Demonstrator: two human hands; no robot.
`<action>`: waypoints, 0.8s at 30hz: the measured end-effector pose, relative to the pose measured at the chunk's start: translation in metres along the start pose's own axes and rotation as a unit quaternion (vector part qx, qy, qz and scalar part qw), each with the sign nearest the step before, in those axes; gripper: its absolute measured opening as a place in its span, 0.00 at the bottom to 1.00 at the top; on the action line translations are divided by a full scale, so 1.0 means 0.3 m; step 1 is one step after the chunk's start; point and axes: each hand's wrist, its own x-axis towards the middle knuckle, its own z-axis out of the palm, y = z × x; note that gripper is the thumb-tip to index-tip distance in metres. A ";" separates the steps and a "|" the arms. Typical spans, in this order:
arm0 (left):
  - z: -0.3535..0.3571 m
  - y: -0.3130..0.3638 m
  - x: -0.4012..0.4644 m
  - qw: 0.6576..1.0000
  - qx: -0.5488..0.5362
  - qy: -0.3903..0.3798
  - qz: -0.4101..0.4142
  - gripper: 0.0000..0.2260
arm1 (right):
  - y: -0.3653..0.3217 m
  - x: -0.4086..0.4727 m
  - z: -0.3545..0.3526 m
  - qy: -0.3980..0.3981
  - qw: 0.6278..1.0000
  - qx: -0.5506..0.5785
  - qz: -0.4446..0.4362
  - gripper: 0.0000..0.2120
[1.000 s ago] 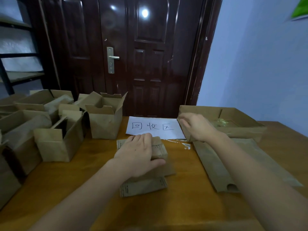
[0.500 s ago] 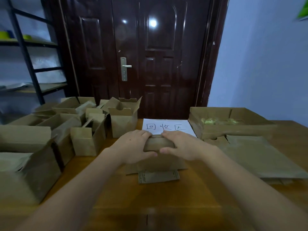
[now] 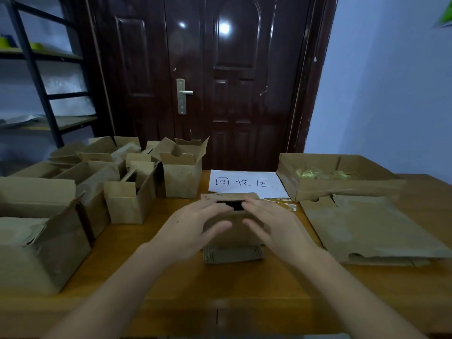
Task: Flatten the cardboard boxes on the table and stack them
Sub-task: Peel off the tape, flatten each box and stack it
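At the far left, a black metal shelf rack (image 3: 36,69) stands against the wall. Below it, a large open cardboard box (image 3: 41,241) sits at the left edge of the wooden bench (image 3: 171,302), with a cluster of smaller open boxes (image 3: 105,172) crowded behind and beside it. One of these, a small upright box (image 3: 130,204), stands near the bench's middle, and another open box (image 3: 183,172) with raised flaps stands just behind it to the right.

In the centre, the left hand (image 3: 190,231) and the right hand (image 3: 271,226) hold a small cardboard box (image 3: 230,199) between them, each on its own side. On both hands the grip is loose: fingers are mostly straight and spread along the box's top and front, thumbs reaching toward each other across its near face. Whether the palms press on the cardboard I cannot tell, as the hands are a little blurred. A dark slot shows at the box's top edge between the fingertips. A flattened piece of cardboard (image 3: 233,255) lies on the bench under the hands.

Just behind the held box lies a white paper sheet (image 3: 247,183) with handwritten characters. Behind everything stands a dark door (image 3: 220,81).

To the right, a wide shallow box (image 3: 340,177) holding something yellowish sits at the back, and a flattened large box (image 3: 371,231) lies in front of it, touching its near wall.
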 end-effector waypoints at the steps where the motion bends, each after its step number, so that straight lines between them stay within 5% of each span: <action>1: 0.014 -0.001 -0.015 0.999 -0.033 -0.007 -0.017 0.25 | -0.008 -0.019 0.014 -0.002 1.000 0.022 0.011 0.18; 4: 0.044 -0.005 -0.033 0.997 -0.064 -0.014 -0.039 0.21 | -0.013 -0.049 0.060 0.004 0.997 0.071 0.037 0.15; 9: 0.069 -0.008 -0.031 0.999 -0.013 0.013 -0.041 0.18 | 0.016 -0.024 0.100 -0.032 0.998 0.011 0.058 0.26; 16: 0.073 0.000 0.001 0.997 0.043 0.023 -0.058 0.22 | 0.008 -0.019 0.156 0.057 0.998 -0.020 0.025 0.19; 24: 0.028 -0.127 0.125 0.988 0.017 -0.127 -0.089 0.54 | 0.009 -0.016 0.128 0.010 0.999 0.017 0.035 0.19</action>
